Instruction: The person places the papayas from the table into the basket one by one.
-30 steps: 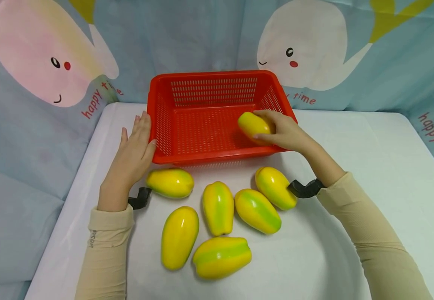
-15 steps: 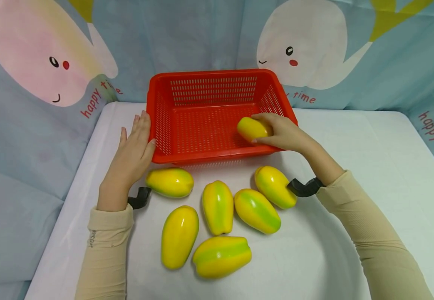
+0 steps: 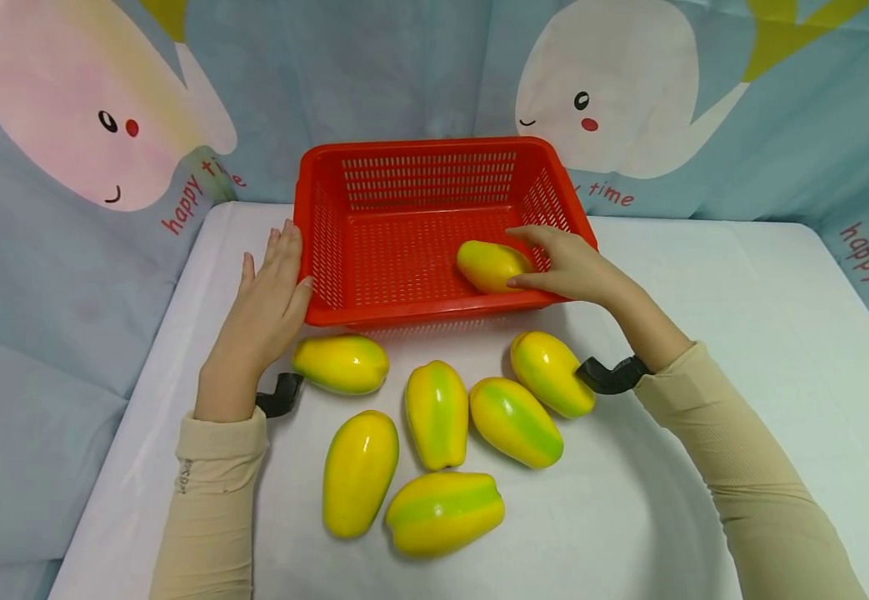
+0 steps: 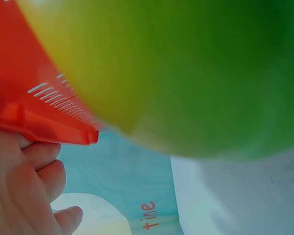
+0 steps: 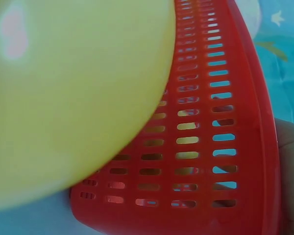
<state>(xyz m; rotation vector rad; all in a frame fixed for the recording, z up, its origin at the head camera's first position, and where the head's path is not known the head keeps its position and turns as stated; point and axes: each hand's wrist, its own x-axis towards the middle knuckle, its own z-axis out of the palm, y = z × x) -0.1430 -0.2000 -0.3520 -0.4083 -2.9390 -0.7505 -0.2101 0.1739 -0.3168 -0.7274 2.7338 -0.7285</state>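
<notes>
A yellow-green papaya (image 3: 488,267) lies in the right front of a red slotted plastic basket (image 3: 419,313). My right hand (image 3: 576,268) reaches over the rim with fingers and thumb spread around the fruit's right end; the thumb tip is at its edge. Straight fingers of my left hand (image 3: 265,304) rest against the basket's left rim. In the left wrist view, those fingers (image 4: 46,169) touch the rim from below, and a near papaya (image 4: 196,73) fills the top. A papaya (image 5: 68,88) outside the basket covers much of the right wrist view; the right hand is mostly hidden there.
Several more papayas lie on the white tabletop in front of the basket, one (image 3: 341,365) near the left wrist and one (image 3: 551,375) beside the right wrist camera (image 3: 612,377). A blue whale-print curtain (image 3: 419,67) hangs behind the basket.
The papaya in the basket has gone from the right hand's grip to lying on the basket floor, slightly left and tipped flatter. The right fingers have loosened. The left hand has stayed put.
</notes>
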